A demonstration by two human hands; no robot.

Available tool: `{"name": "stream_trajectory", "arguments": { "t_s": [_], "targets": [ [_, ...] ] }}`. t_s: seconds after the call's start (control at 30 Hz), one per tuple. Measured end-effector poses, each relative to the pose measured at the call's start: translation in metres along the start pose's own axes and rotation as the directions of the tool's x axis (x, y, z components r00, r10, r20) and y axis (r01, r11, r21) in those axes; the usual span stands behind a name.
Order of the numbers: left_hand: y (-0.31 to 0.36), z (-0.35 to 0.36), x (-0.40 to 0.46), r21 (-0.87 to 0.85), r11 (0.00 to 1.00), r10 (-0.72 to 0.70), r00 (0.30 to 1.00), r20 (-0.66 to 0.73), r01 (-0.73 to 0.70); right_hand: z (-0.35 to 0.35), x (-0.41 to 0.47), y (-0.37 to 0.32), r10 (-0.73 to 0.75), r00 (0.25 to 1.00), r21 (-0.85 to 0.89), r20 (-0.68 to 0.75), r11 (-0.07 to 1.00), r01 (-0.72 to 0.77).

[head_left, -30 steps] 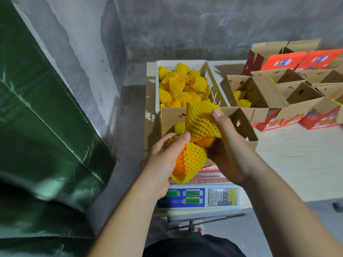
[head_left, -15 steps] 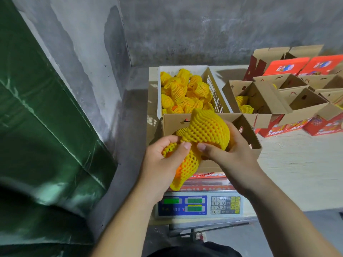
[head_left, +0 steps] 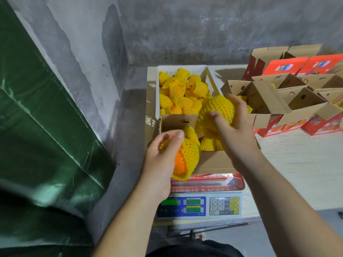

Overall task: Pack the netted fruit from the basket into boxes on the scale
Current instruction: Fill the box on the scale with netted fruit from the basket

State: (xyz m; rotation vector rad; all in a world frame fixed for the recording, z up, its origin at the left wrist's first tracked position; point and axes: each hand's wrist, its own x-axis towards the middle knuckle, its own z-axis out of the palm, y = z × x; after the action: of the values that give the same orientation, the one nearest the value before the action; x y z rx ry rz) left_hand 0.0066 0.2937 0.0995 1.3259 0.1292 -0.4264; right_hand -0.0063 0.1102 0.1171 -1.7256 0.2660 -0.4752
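My left hand (head_left: 163,156) grips an orange in yellow foam netting (head_left: 187,156) over the near left corner of the open cardboard box (head_left: 213,162); bare orange skin shows through the net. My right hand (head_left: 235,127) holds a second netted fruit (head_left: 217,108) above the box's far right side. The box stands on the electronic scale (head_left: 200,205) and has netted fruit (head_left: 207,143) inside. Behind it the white plastic basket (head_left: 210,80) is piled with several netted fruit (head_left: 181,93).
Several open red and brown cardboard boxes (head_left: 289,101) stand on the table (head_left: 300,164) to the right, one with yellow netted fruit showing. A grey concrete wall runs behind and to the left. A green tarpaulin (head_left: 40,130) fills the left side.
My hands have moved apart. The right hand carried its netted fruit up and to the right, and the left hand stayed over the box's near left corner with its fruit.
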Motion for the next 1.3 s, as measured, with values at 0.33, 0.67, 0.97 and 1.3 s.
{"name": "stream_trajectory", "arguments": {
  "t_s": [0.33, 0.67, 0.97, 1.3],
  "targets": [
    [0.01, 0.006, -0.003, -0.305, 0.938, -0.106, 0.973, 0.207, 0.167, 0.016, -0.048, 0.001, 0.039, 0.9, -0.152, 0.434, 0.988, 0.031],
    [0.011, 0.009, -0.018, -0.197, 0.977, -0.048, 0.984, 0.17, 0.082, 0.026, -0.059, -0.004, 0.038, 0.893, -0.131, 0.448, 0.991, 0.024],
    [0.016, -0.015, -0.014, 0.151, 0.987, 0.0, 0.946, 0.324, -0.052, 0.022, -0.065, -0.003, -0.22, 0.928, -0.042, 0.302, 0.969, 0.243],
    [-0.011, -0.027, -0.028, 0.209, 0.959, 0.137, 0.96, 0.246, -0.191, 0.033, -0.078, -0.001, -0.251, 0.95, -0.038, 0.187, 0.964, 0.262]
  ]
}}
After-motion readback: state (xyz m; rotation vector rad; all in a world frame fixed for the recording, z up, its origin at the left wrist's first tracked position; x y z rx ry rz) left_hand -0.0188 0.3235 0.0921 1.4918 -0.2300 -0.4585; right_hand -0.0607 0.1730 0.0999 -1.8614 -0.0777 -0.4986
